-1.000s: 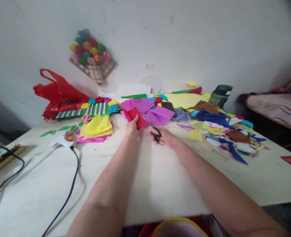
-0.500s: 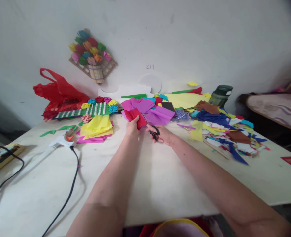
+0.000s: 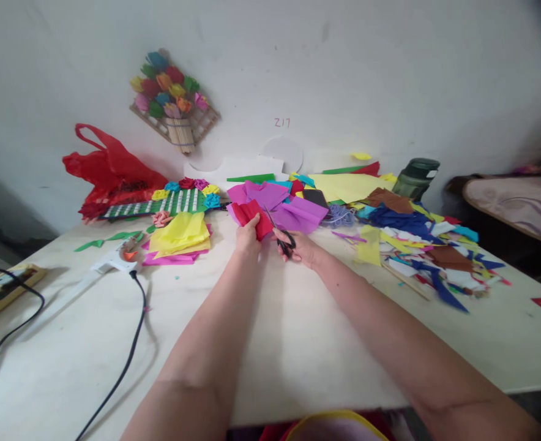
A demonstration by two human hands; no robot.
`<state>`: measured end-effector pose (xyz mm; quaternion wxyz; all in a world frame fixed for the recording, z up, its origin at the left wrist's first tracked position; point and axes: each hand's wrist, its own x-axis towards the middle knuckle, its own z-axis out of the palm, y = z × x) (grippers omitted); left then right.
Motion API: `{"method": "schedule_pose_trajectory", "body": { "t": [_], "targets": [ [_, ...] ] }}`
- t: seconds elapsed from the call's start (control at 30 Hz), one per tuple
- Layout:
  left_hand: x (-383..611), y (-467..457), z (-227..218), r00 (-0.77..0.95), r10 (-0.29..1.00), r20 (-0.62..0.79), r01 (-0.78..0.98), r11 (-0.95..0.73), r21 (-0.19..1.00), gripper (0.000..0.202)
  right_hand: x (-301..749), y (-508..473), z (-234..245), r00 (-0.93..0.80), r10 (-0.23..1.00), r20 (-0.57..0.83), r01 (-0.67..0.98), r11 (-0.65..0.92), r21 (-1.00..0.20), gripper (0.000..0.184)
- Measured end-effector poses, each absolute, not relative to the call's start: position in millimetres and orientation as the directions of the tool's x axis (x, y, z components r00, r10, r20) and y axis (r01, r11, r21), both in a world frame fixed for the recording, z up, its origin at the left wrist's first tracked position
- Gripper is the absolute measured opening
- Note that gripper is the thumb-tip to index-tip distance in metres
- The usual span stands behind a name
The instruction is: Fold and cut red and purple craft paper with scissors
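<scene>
My left hand (image 3: 249,235) is closed on a folded piece of red crepe paper (image 3: 246,214), thumb on top. Black-handled scissors (image 3: 289,240) are in my right hand (image 3: 302,250), with fingers through the loops. Their blades point up and left, at the right edge of the red paper; whether they touch it I cannot tell. Purple paper sheets (image 3: 298,211) lie just behind both hands. To the left is a stack of yellow paper (image 3: 183,236) over pink sheets (image 3: 167,260).
A hot glue gun (image 3: 114,260) with a black cord lies left, near a power strip (image 3: 8,288). Paper scraps (image 3: 436,251) are heaped at the right, before a green bottle (image 3: 415,177). A red plastic bag (image 3: 109,168) and paper flowers (image 3: 186,183) stand at the back left.
The view has shifted slightly. Both hands keep their hold on the red paper and the scissors, with almost no movement between the frames.
</scene>
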<state>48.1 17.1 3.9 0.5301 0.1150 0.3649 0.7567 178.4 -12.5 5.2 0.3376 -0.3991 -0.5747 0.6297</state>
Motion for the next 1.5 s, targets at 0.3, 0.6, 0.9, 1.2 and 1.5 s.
{"method": "schedule_pose_trajectory", "body": {
  "t": [0.3,0.6,0.9,1.2,1.5],
  "targets": [
    [48.9,13.0,7.8,-0.421,0.881,-0.218,-0.712,-0.171,0.681,0.008,172.3,-16.3,6.5,-0.411,0.904,-0.122,-0.011,-0.139,-0.990,0.041],
    [48.5,13.4,6.6,-0.414,0.887,-0.206,-0.707,-0.171,0.686,0.009,171.0,-18.4,9.4,-0.406,0.906,-0.119,-0.030,-0.143,-0.989,0.035],
    [47.6,13.3,6.3,-0.399,0.896,-0.195,-0.714,-0.171,0.679,0.009,170.8,-16.0,5.6,-0.394,0.914,-0.098,-0.038,-0.123,-0.992,0.038],
    [46.2,14.2,6.0,-0.398,0.891,-0.218,-0.713,-0.151,0.685,0.010,171.5,-13.0,-1.4,-0.383,0.919,-0.097,-0.042,-0.122,-0.992,0.033],
    [45.5,16.9,4.4,-0.433,0.873,-0.225,-0.707,-0.174,0.685,0.012,169.9,-9.7,-8.3,-0.371,0.926,-0.066,-0.020,-0.079,-0.997,0.027]
  ]
}}
